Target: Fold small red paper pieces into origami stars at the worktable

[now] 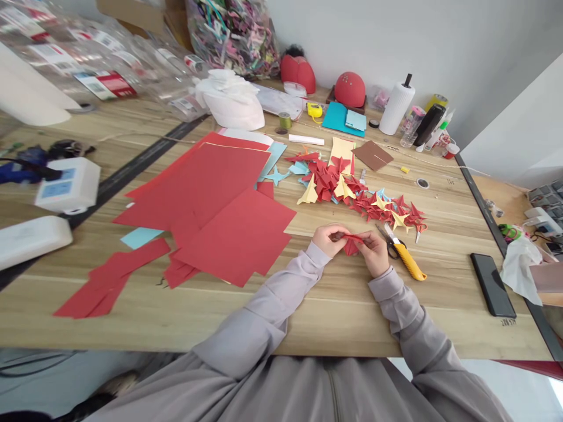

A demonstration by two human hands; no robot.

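Observation:
Between my two hands is a small folded piece of red paper (350,247), held just above the wooden table. My left hand (329,241) pinches its left side, and my right hand (374,253) grips the right side; the fingertips partly cover it. Just beyond my hands lies a pile of folded paper stars (325,180), mostly red with a few yellow and light blue ones. Close to my right hand are a yellow-handled utility knife (410,261) and black-handled scissors (392,251), partly under the knife.
Large red paper sheets (240,234) overlap on the left, with red strips (103,287) nearer the front. A black phone (492,284) lies at the right. Along the back stand tissues (231,102), a tape measure (314,110) and a white bottle (397,108).

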